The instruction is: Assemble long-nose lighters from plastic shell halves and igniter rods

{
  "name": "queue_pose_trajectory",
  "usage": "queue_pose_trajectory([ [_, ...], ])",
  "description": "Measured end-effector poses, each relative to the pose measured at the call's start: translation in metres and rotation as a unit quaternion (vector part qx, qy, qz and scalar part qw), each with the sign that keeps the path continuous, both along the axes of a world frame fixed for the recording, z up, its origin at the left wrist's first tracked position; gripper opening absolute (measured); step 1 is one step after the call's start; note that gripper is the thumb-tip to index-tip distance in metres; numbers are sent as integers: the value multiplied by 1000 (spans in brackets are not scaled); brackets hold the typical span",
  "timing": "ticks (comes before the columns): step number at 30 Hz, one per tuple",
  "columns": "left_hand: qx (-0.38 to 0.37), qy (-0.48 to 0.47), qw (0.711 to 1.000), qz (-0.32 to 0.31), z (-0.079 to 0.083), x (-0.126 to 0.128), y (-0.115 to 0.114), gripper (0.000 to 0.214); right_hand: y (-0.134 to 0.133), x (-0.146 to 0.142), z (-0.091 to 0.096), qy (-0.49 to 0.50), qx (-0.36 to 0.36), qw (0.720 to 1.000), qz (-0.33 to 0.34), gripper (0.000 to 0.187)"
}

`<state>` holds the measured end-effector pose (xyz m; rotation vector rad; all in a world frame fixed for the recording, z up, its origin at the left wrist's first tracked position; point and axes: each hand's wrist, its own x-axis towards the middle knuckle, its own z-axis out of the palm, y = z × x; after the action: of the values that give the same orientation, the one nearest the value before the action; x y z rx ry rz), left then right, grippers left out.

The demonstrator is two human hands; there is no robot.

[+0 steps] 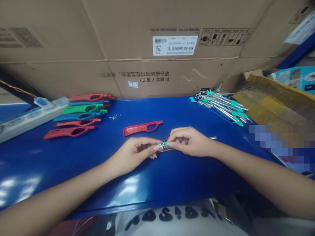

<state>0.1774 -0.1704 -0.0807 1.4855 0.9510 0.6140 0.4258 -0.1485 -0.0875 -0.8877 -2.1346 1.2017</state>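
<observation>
Near the front middle of the table, my left hand point(134, 152) pinches a small pale, clear-looking part point(160, 147) between thumb and forefinger. My right hand point(188, 141) is closed with its fingertips on a green trigger piece point(167, 146) right beside it. Under both sets of fingertips lies a red lighter shell point(169, 150), mostly covered. A metal lighter tube point(213, 138) sticks out past the right hand. Just beyond the hands, a red lighter half-shell point(141, 128) rests with its hollow side up.
Several coloured lighter shells point(71, 132) lie in a row at left, beside a white power strip point(31, 118). Small pins point(114, 117) are scattered nearby. Metal tubes with green triggers point(223, 106) are piled at back right, near a taped carton point(263, 101). Cardboard point(128, 39) walls the back.
</observation>
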Motion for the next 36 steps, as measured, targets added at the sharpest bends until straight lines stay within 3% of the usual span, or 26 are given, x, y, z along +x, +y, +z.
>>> queue_pose_trajectory([
  [36,0,0,1000,-3,0,1,-1,26,0,-1,1,-8,9,1000,7,16],
])
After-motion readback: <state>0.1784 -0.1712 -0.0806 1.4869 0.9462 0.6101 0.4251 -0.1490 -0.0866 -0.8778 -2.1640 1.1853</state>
